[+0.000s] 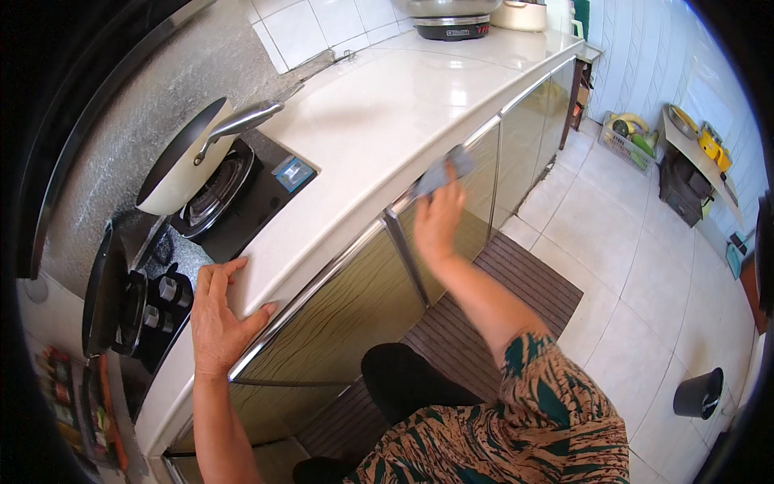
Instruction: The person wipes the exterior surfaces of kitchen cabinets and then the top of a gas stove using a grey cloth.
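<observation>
My right hand (440, 221) grips a grey cloth (446, 170), which lies against the metal top rail of the cabinet doors, just under the counter's edge. The fingers partly cover the cloth. On the left, my left hand (224, 311) rests on the rim of the white tiled countertop (363, 136), fingers on top and thumb along the front edge, holding no loose object. Below the counter run patterned glass cabinet doors (326, 308) in metal frames.
A cream frying pan (187, 157) sits tilted on the gas stove (242, 199), its handle reaching over the counter. A dark pan (100, 290) stands farther left. A brown striped mat (520, 284) lies on the tiled floor, with a black bucket (697, 393) to the right and a produce basket (626, 145) beyond.
</observation>
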A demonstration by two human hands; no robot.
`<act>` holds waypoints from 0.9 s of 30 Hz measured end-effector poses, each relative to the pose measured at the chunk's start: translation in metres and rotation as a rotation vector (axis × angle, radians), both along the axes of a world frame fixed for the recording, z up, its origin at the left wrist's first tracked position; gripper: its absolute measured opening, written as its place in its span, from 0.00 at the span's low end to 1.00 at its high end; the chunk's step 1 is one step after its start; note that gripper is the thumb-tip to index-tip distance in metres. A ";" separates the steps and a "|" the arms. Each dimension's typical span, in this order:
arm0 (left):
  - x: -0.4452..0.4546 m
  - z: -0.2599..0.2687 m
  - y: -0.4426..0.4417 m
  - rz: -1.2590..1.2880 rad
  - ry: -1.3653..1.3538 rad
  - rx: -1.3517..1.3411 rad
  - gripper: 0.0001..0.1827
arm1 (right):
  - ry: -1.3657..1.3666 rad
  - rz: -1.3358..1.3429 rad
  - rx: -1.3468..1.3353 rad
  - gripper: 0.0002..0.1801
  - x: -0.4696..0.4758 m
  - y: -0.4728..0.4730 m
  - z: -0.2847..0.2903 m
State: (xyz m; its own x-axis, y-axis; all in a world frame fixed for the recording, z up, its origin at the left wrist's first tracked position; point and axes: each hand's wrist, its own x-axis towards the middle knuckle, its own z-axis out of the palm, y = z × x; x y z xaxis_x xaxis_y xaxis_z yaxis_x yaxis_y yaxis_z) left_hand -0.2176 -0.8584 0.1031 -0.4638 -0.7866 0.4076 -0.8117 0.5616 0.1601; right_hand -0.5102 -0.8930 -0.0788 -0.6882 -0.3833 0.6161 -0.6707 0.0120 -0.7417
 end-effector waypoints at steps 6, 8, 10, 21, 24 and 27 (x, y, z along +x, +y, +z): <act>0.004 -0.004 -0.004 -0.008 0.002 -0.020 0.39 | 0.324 0.230 -0.073 0.20 0.057 0.032 -0.018; 0.004 -0.004 -0.004 -0.020 -0.004 -0.027 0.39 | 0.414 0.221 -0.001 0.23 0.035 0.030 -0.024; 0.004 -0.004 -0.005 -0.021 -0.010 -0.027 0.38 | 0.452 0.248 -0.038 0.23 0.014 0.032 -0.015; 0.000 -0.004 -0.004 0.040 -0.006 -0.002 0.37 | 0.247 0.025 -0.126 0.22 -0.080 -0.001 -0.024; 0.000 -0.003 -0.004 0.046 -0.015 -0.005 0.37 | 0.240 -0.046 -0.215 0.23 -0.122 -0.023 -0.041; -0.004 -0.005 -0.009 -0.005 0.010 -0.012 0.36 | -0.182 0.393 -0.665 0.23 -0.197 -0.050 -0.045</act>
State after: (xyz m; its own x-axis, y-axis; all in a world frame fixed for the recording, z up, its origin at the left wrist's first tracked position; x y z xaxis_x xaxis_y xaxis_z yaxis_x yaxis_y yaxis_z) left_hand -0.2212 -0.8673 0.0978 -0.4636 -0.7793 0.4216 -0.8071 0.5678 0.1620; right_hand -0.7076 -0.9429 -0.1237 -0.6910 -0.2102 0.6916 -0.4011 -0.6845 -0.6087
